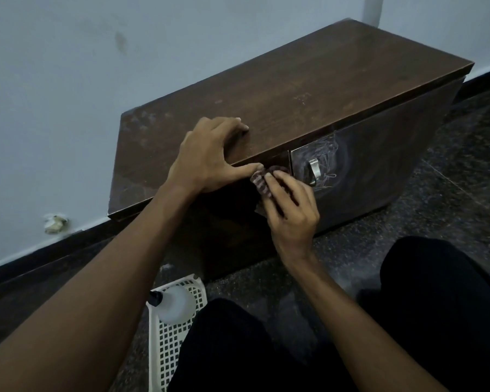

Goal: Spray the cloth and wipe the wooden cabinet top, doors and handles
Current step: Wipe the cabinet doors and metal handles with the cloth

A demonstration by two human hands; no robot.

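We see a dim, bluish scene under soft, flat light. The front of the cabinet (294,89) sinks into near-black shadow, its metal handle (313,171) catches a small glint, and the wide lens bows the edges.

the dark speckled floor (450,193) bears the wooden cabinet (294,89) and a white basket (176,343).

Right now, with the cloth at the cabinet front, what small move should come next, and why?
Probably slide the right hand and its striped cloth rightward onto the metal handle: white scribbled marks ring it on that door, the cloth sits just beside it, and the left hand rests on the cabinet top.
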